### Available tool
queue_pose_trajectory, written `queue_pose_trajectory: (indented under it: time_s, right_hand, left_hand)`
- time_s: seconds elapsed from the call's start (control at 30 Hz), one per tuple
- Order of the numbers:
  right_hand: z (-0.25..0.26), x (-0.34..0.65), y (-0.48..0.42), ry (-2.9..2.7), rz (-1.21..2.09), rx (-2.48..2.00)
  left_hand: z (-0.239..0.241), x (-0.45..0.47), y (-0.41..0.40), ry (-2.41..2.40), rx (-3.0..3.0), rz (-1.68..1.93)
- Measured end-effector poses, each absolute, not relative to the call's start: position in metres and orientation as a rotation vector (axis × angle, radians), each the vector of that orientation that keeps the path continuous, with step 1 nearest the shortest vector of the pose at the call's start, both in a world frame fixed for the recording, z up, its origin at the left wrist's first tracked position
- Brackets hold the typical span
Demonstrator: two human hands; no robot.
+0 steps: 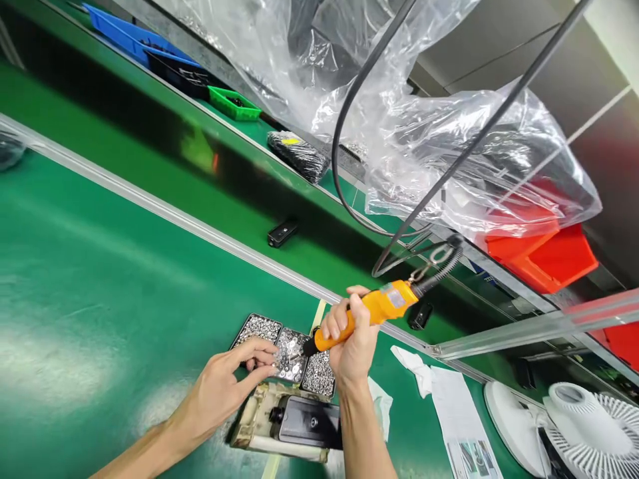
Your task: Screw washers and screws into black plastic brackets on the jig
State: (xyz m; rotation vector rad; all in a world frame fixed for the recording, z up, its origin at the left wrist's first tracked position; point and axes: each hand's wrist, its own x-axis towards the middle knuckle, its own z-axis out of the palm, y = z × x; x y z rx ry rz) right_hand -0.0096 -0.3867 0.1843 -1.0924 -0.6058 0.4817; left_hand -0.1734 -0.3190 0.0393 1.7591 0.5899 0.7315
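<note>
orange screwdriver (369, 313) | green table (100, 293) | red bins (544, 256) | blue tray (132, 36) | white fan (589, 426)

Glossy green work surface (100, 279) catching soft overhead glare, silver metal rail (164, 213) crossing it diagonally, darker green conveyor belt (164, 153) beyond, grey panelled wall (549, 60) behind, white slatted desk fan (589, 426) at lower right

No legible text, not even on the screwdriver's label (394, 297).

Two bare forearms — no sleeves, no gloves.
The left hand (227, 386) and right hand (352, 339) carry no rings, watch or wristband — short plain nails.
</note>
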Motion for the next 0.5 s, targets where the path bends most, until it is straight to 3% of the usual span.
queue_pose_trajectory:
  time_s: [0.5]
  right_hand:
    - [0.179,-0.048,-0.401,-0.656,0.473,-0.958]
  left_hand:
    - [0.056,-0.177,-0.335,0.543,1.628,0.71]
